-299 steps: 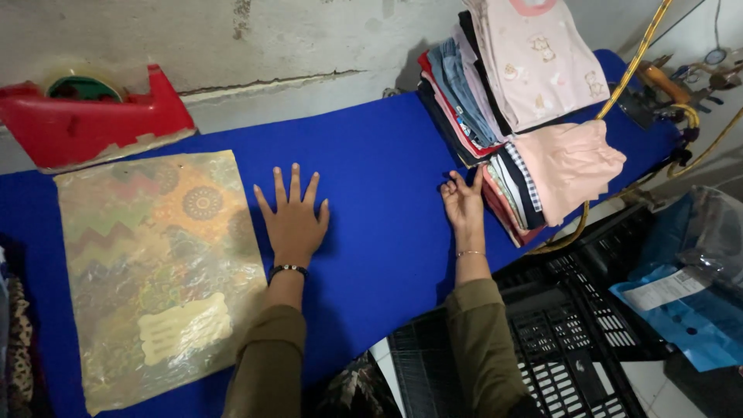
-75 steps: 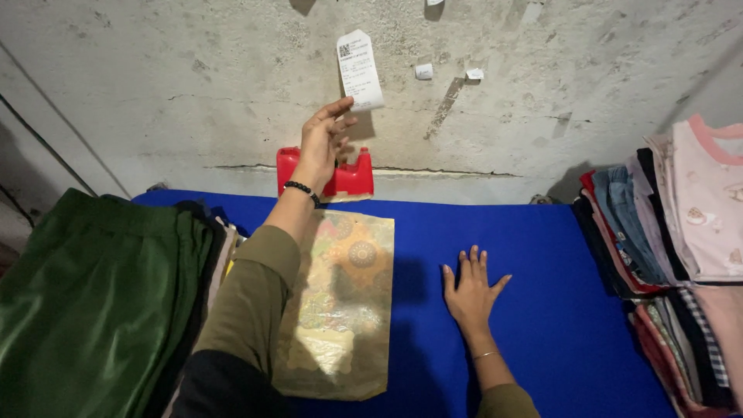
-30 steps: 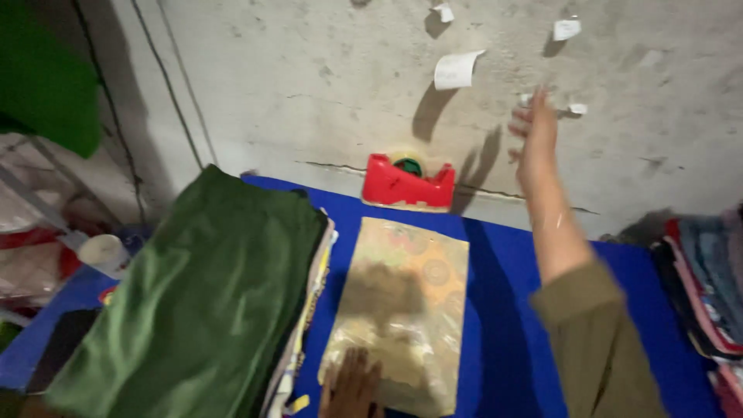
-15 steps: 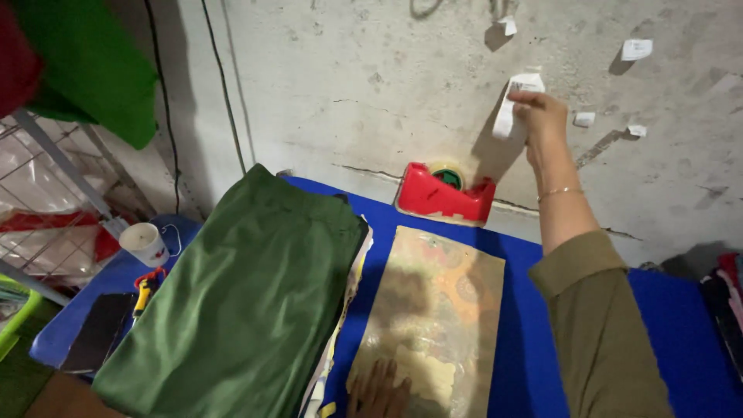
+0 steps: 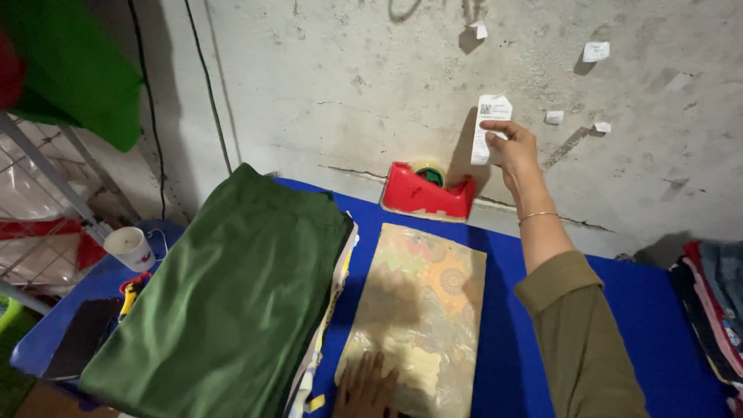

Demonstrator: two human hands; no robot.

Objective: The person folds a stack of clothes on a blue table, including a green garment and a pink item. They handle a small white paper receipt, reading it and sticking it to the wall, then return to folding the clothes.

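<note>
Moved: right hand (image 5: pixel 512 147) has dropped lower on the wall than half a second ago, the white paper slip (image 5: pixel 487 128) with it.
Fingers: right pinch the slip's lower edge; left hand (image 5: pixel 370 387) lies flat, spread.
Slip: against the wall, above the red tape dispenser (image 5: pixel 427 193).
Packet: patterned packet (image 5: pixel 418 317) under the left fingers on the blue surface (image 5: pixel 642 325).
Tip: I'd peel slowly, keeping the pinch firm.

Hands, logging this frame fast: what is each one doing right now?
Left hand: open, flat on the patterned packet.
Right hand: closed on a white paper slip, raised at the wall.
</note>
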